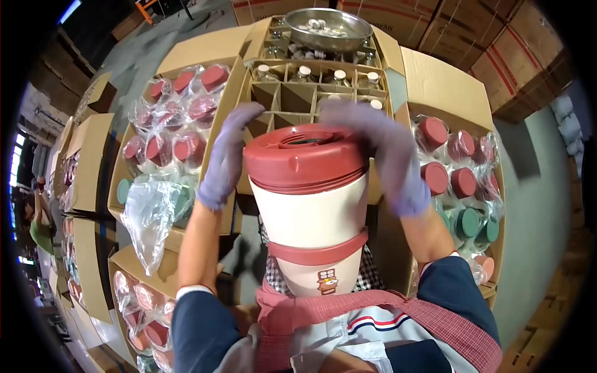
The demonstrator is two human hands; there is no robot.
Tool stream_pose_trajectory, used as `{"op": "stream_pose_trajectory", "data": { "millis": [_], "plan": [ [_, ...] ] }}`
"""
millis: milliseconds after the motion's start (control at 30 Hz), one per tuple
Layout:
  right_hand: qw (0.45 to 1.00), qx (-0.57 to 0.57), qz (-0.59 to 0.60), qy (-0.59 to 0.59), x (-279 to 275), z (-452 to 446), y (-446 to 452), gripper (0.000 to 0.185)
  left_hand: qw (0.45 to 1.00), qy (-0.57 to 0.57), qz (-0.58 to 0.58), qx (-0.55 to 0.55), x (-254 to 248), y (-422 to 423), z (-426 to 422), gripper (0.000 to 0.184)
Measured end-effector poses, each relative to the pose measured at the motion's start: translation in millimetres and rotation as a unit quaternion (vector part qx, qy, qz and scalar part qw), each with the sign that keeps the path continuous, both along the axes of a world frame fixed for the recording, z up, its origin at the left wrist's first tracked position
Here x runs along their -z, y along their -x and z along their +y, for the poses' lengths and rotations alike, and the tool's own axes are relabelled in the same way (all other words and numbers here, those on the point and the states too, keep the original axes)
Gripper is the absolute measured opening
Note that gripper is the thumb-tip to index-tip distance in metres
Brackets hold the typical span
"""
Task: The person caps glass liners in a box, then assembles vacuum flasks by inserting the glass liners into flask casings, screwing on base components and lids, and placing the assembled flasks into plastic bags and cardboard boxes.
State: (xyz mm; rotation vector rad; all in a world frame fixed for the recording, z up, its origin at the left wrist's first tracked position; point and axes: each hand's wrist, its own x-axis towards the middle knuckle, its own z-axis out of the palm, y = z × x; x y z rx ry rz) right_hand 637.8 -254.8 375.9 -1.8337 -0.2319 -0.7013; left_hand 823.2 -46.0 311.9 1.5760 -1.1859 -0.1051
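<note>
A large cream jug (311,214) with a red screw lid (306,155), a red band and a small cartoon print stands upright against my apron. The lid has a round recess in its top. My left hand (229,158), in a purple glove, is beside the lid's left edge with its fingers stretched out and nothing in them. On the other side, my right hand (385,140), gloved too and smeared by motion, reaches over the lid's right rear edge with fingers extended. Whether either hand touches the lid is hard to tell.
Behind the jug, a divided carton (295,96) holds several capped glass bottles, with a metal bowl (328,31) of small pieces on it. Cartons of plastic-wrapped jugs with red lids (188,147) and green lids (467,222) flank me. Stacked boxes (510,56) stand back right.
</note>
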Motion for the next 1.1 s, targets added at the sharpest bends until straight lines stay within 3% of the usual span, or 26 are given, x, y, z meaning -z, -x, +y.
{"op": "stream_pose_trajectory", "data": {
  "millis": [33, 67, 100, 133, 167, 200, 233, 267, 333, 367, 400, 467, 500, 533, 567, 600, 633, 667, 800, 833, 900, 933, 1000, 1067, 1100],
  "plan": [
    [0.998, 0.041, 0.026, -0.049, 16, -13, -15, 0.049, 0.995, 0.093, 0.012, 0.026, -31, 27, -6, 0.046],
    [0.991, 0.080, 0.049, -0.100, 33, -25, -29, 0.050, 0.996, 0.056, -0.051, 0.051, -45, 38, -9, 0.051],
    [0.998, 0.030, 0.045, -0.019, 28, -15, -15, 0.049, 0.990, 0.025, -0.113, 0.076, -59, 51, -10, 0.057],
    [0.997, -0.030, 0.034, 0.069, 11, -2, -1, 0.048, 0.988, -0.006, -0.073, 0.138, -54, 38, -4, 0.065],
    [0.988, 0.024, -0.055, 0.140, -8, 18, 6, 0.047, 0.989, 0.011, 0.034, 0.141, -29, 22, -5, 0.065],
    [0.996, -0.002, -0.052, 0.072, -7, 17, 9, 0.048, 0.979, 0.026, 0.139, 0.147, -6, 10, -2, 0.066],
    [0.998, -0.028, -0.052, 0.002, -6, 17, 11, 0.050, 0.993, 0.000, 0.049, 0.109, -8, 5, 6, 0.071],
    [0.998, 0.036, -0.059, -0.013, -5, 10, 8, 0.045, 0.996, 0.037, 0.030, 0.076, -9, 1, 9, 0.077],
    [0.993, 0.100, -0.056, -0.027, -6, 13, 9, 0.041, 0.943, 0.182, 0.256, 0.106, -12, 5, 6, 0.076],
    [0.987, 0.108, -0.055, 0.101, -11, 30, 11, 0.035, 0.932, 0.220, 0.274, 0.091, -19, 10, -4, 0.067],
    [0.966, 0.113, -0.056, 0.224, -12, 38, 10, 0.029, 0.986, 0.107, 0.083, 0.094, -16, 11, -16, 0.074],
    [0.994, 0.053, -0.012, 0.100, 4, 32, 20, 0.026, 0.948, 0.057, 0.252, 0.186, -18, 46, -6, 0.063],
    [1.000, 0.022, 0.006, 0.009, 18, 26, 25, 0.030, 0.983, 0.048, 0.083, 0.158, -22, 50, -5, 0.055],
    [0.997, -0.007, 0.020, -0.081, 33, 19, 27, 0.036, 0.994, 0.038, 0.026, 0.102, -26, 62, -3, 0.048],
    [0.992, -0.022, 0.020, -0.123, 48, 12, 27, 0.049, 0.997, 0.011, -0.012, 0.080, -33, 71, -4, 0.042],
    [0.993, -0.040, 0.001, -0.112, 61, 1, 24, 0.055, 0.997, -0.019, -0.051, 0.055, -43, 82, -2, 0.036],
    [0.982, -0.059, -0.008, -0.178, 72, 0, 22, 0.057, 0.997, -0.058, -0.055, 0.015, -60, 97, -2, 0.024],
    [0.967, -0.081, -0.025, -0.239, 78, -1, 15, 0.060, 0.989, -0.051, -0.134, -0.028, -62, 105, -3, 0.019],
    [0.958, -0.051, -0.011, -0.282, 104, -5, 3, 0.061, 0.970, -0.102, -0.206, -0.076, -68, 128, -9, 0.017],
    [0.914, -0.155, -0.043, -0.374, 113, -7, -7, 0.059, 0.961, -0.137, -0.221, -0.098, -72, 133, -11, 0.016],
    [0.849, -0.182, -0.038, -0.495, 120, 4, -9, 0.052, 0.953, -0.148, -0.240, -0.109, -76, 140, -6, 0.015],
    [0.875, -0.101, 0.014, -0.473, 121, 1, -8, 0.050, 0.945, -0.153, -0.262, -0.124, -78, 141, -7, 0.015],
    [0.934, -0.026, 0.054, -0.352, 68, 21, 12, 0.050, 0.966, -0.103, -0.223, -0.079, -76, 129, -1, 0.018],
    [0.948, -0.066, 0.048, -0.309, 49, 24, 20, 0.047, 0.967, -0.059, -0.241, -0.056, -75, 119, 8, 0.018],
    [0.991, 0.007, -0.030, -0.128, 32, 42, 32, 0.049, 0.967, -0.081, -0.234, -0.056, -79, 119, 10, 0.018]
  ]
}}
